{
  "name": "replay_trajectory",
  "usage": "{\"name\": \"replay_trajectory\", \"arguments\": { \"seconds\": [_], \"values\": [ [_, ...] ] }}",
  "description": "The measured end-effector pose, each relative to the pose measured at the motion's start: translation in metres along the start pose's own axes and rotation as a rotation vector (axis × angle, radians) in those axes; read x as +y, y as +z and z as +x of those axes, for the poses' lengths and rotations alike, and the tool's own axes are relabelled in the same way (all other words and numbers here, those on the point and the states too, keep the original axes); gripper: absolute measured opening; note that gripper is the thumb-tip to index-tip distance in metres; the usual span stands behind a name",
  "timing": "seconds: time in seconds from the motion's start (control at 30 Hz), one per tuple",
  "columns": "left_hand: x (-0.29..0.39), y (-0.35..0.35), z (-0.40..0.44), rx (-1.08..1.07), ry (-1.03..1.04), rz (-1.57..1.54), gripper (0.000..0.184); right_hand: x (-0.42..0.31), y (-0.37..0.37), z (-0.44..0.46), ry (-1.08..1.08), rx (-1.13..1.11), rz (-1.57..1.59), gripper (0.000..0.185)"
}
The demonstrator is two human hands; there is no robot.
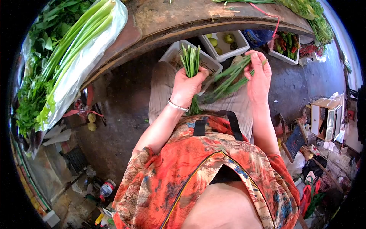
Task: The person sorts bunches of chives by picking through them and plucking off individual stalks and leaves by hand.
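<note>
My left hand [187, 86], with a bangle at the wrist, is closed around an upright bunch of chives [190, 60]. Cut stalk ends stick out above the fist, and some green hangs below it. To the right, my right hand [259, 74] pinches a few loose chive strands [230, 78], which trail down and left over my lap. The two hands are apart, both above the trousers [162, 89]. Just beyond the left hand stands a white foam box [213, 65], partly hidden by the hand and the chives.
A wooden table edge [167, 23] curves across the top. Celery [82, 32] in a plastic bag lies on its left. Beneath are a box of green-yellow produce [225, 56], a blue container [257, 37] and a pepper crate [288, 45]. A white cabinet [326, 118] stands right.
</note>
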State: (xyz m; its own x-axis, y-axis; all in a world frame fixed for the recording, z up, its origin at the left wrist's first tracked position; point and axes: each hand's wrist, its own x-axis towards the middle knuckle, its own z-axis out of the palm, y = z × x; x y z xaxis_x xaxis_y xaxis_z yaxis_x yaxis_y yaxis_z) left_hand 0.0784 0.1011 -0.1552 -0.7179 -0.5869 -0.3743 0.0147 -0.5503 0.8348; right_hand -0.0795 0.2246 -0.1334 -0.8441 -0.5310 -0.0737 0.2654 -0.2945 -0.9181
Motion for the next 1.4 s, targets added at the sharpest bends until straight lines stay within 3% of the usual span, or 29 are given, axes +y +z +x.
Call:
{"name": "replay_trajectory", "arguments": {
  "seconds": [0.17,0.3,0.37,0.43,0.57,0.63,0.73,1.1,1.23,1.4],
  "values": [
    [0.000,-0.005,0.004,0.101,0.160,0.236,0.019,-0.002,-0.015,0.014,-0.165,-0.095,-0.158,0.021],
    [0.002,-0.005,0.003,0.039,0.139,0.269,0.019,-0.009,-0.001,0.010,-0.070,-0.124,-0.018,0.020],
    [0.002,-0.004,0.002,-0.166,0.047,0.091,0.017,-0.007,0.002,0.005,0.072,-0.294,0.104,0.020],
    [0.005,-0.003,-0.001,-0.231,0.006,0.120,0.024,0.005,0.004,0.002,0.166,-0.273,0.071,0.016],
    [0.004,0.002,-0.006,-0.302,-0.042,0.148,0.027,0.011,0.019,-0.008,0.311,-0.351,0.035,0.033],
    [0.006,0.003,-0.007,-0.355,-0.062,0.176,0.027,0.011,0.024,-0.011,0.329,-0.325,0.003,0.024],
    [0.002,-0.002,-0.004,-0.301,-0.061,0.102,0.025,0.012,0.018,-0.005,0.232,-0.221,0.073,0.014],
    [0.008,-0.008,-0.002,-0.212,0.012,0.140,0.022,-0.011,-0.014,0.018,-0.088,-0.028,0.158,0.016],
    [0.005,-0.017,0.001,-0.135,0.026,0.133,0.021,-0.021,-0.024,0.027,-0.121,0.116,0.195,0.016],
    [0.003,-0.016,0.001,-0.057,0.097,0.163,0.022,-0.029,-0.028,0.028,-0.181,0.106,0.203,0.017]
  ]
}}
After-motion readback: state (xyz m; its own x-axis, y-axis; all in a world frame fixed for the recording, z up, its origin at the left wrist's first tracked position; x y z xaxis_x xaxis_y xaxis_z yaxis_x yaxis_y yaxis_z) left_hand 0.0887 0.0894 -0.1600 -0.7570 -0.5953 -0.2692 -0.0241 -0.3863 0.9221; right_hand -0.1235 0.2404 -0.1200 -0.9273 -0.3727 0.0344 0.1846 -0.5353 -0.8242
